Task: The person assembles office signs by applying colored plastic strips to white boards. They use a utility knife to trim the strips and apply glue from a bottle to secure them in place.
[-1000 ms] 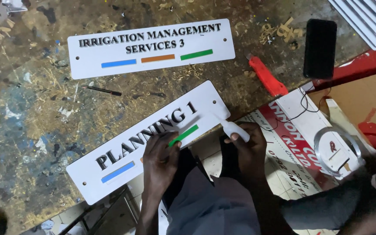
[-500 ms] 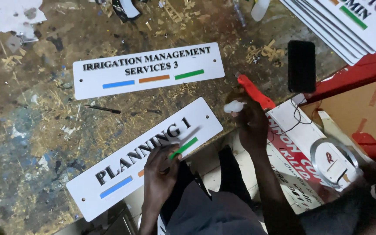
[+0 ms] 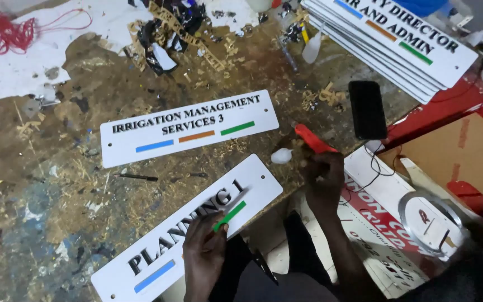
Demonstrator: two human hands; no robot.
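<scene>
We pinch the green strip [image 3: 230, 216] in our left hand [image 3: 205, 251] on the white sign [image 3: 188, 229], lower centre, keeping it level, while our right hand [image 3: 324, 178] seemingly closes round the small bottle [image 3: 282, 156].

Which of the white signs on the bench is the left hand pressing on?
The near white sign, lying diagonally at the bench edge. The left hand rests on its green strip. The two-line sign lies untouched farther back.
</scene>
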